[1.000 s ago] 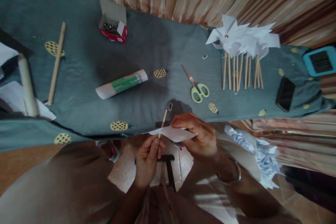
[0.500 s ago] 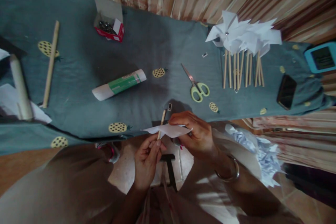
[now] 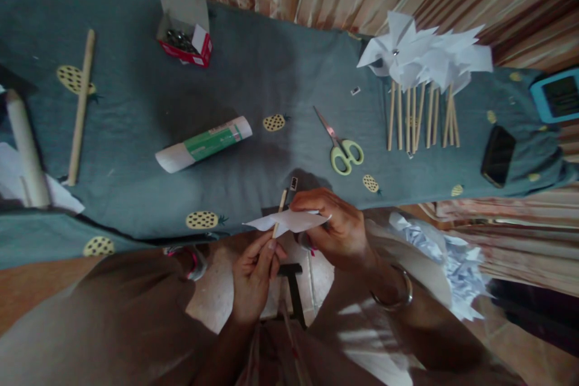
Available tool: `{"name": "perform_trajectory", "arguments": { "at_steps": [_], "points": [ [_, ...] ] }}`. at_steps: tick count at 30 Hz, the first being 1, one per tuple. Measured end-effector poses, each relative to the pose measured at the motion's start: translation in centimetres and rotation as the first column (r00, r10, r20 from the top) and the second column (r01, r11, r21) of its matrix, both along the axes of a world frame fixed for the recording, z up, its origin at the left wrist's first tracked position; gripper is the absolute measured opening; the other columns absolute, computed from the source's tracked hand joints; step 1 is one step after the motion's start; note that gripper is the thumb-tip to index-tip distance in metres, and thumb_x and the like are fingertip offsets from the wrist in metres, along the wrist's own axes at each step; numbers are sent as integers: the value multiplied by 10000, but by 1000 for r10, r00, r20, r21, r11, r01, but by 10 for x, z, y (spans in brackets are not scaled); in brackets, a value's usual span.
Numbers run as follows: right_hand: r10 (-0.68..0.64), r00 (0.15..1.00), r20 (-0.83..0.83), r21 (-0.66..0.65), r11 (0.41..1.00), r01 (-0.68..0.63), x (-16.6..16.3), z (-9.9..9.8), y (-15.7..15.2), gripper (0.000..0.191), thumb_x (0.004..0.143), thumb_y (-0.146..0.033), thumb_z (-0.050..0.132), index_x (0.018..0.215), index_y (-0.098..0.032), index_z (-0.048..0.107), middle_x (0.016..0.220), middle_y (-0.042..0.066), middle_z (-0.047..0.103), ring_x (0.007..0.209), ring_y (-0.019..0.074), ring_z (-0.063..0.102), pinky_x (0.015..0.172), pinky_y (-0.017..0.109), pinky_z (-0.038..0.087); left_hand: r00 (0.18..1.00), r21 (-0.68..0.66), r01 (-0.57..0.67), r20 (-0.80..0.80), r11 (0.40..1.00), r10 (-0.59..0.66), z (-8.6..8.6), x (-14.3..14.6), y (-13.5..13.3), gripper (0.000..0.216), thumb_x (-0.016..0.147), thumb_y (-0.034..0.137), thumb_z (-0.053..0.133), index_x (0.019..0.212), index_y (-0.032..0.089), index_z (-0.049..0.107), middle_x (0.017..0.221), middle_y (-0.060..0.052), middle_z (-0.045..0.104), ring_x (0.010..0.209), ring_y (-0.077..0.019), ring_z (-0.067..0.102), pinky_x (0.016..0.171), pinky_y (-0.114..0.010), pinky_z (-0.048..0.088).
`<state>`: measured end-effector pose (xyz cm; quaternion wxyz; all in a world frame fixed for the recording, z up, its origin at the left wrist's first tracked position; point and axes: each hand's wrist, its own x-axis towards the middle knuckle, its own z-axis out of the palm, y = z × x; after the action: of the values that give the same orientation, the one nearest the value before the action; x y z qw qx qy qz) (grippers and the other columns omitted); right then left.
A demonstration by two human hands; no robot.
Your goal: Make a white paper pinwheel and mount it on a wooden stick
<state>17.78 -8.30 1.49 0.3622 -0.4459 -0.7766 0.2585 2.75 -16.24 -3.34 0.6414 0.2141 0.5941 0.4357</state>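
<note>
Just off the table's near edge, my left hand (image 3: pixel 254 274) pinches a thin wooden stick (image 3: pixel 283 200) between thumb and fingers. A white paper pinwheel (image 3: pixel 296 221) lies against the stick, seen nearly edge-on. My right hand (image 3: pixel 337 226), with a bangle on the wrist, is closed on the pinwheel's right side, thumb below and fingers on top. How the paper joins the stick is hidden. Beyond my hands lie scissors (image 3: pixel 340 154) with light green handles. Several finished white pinwheels (image 3: pixel 425 54) on sticks rest in a row at the back right.
An open red box (image 3: pixel 185 48) of small metal pieces stands at the back. A green-and-white tube (image 3: pixel 203 143) lies mid-table, a wooden stick (image 3: pixel 81 108) to its left. A phone (image 3: pixel 497 155) and a blue-framed device (image 3: pixel 556 96) are far right. White folded papers (image 3: pixel 452 259) hang at lower right.
My hands keep their hold on the stick and the paper pinwheel, almost unmoved. The view has shifted slightly; nothing on the table has been moved.
</note>
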Motion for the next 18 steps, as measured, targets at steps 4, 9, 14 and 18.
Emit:
{"name": "perform_trajectory", "arguments": {
  "at_steps": [4,9,14,18],
  "points": [
    [-9,1000,-1,-16,1000,9,0,-3,2,202,932,-76,564,1026,-221,669,922,37,760,889,152,725,819,302,595,1000,2,0,5,1000,0,2,-1,3,491,770,620,771,899,148,813,524,22,547,405,-61,379,417,-203,348],
    [-22,1000,-12,-23,999,22,-1,-6,4,198,924,-75,585,1014,-223,682,933,36,767,895,151,730,828,290,589,1000,-18,19,21,1000,-18,4,-2,4,515,761,641,771,830,131,807,486,36,495,408,-55,364,415,-188,333],
    [-21,1000,-10,-22,1000,21,-2,-6,4,193,932,-87,586,1020,-231,679,933,30,767,882,150,725,815,294,589,999,-28,-10,36,1000,11,2,-2,3,523,739,637,791,875,133,811,558,7,582,411,-50,376,415,-190,332],
    [-31,999,-6,-38,999,31,-2,-7,5,177,934,-98,596,1021,-231,674,935,24,766,893,149,727,821,291,587,999,-39,-4,43,999,5,1,-2,2,521,744,630,789,898,133,815,537,14,561,417,-56,381,422,-191,342]
  ]
}}
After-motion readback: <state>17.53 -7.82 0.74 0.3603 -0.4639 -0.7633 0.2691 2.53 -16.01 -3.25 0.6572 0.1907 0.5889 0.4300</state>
